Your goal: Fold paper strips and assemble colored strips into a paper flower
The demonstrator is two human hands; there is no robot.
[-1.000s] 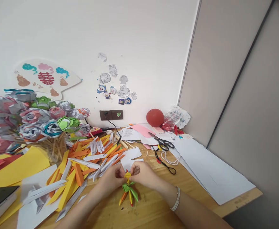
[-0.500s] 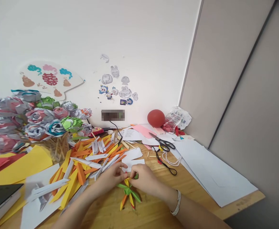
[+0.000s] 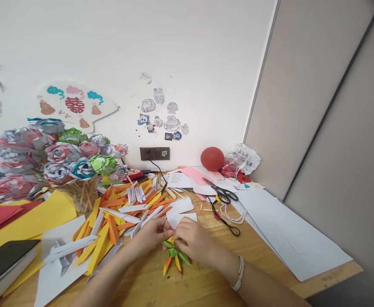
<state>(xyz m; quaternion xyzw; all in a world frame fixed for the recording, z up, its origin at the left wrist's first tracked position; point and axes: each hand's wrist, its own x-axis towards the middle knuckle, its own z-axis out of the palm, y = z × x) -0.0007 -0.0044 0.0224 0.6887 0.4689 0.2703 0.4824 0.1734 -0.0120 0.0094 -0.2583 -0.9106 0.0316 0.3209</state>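
Observation:
Between my hands is a small folded-paper star [image 3: 173, 252] with green, yellow, orange and red points, lying low over the wooden table. My left hand [image 3: 155, 232] pinches its upper points from the left. From the right, my right hand [image 3: 191, 241] closes its fingers on the same upper part, close to the left fingertips. The lower green, orange and yellow points stick out freely toward me. My fingers hide the top of the star.
Folded orange, yellow and white paper strips [image 3: 119, 213] pile up left of my hands. Paper roses [image 3: 62, 157] stand in a vase behind them. Black scissors [image 3: 223, 194], a bead string [image 3: 233, 215] and white sheets [image 3: 289, 230] lie to the right. A phone [image 3: 6, 260] rests at left.
My view has shifted slightly, so the scene sits a little further right. Both hands stay on the star, with the right fingers now further over its upper points.

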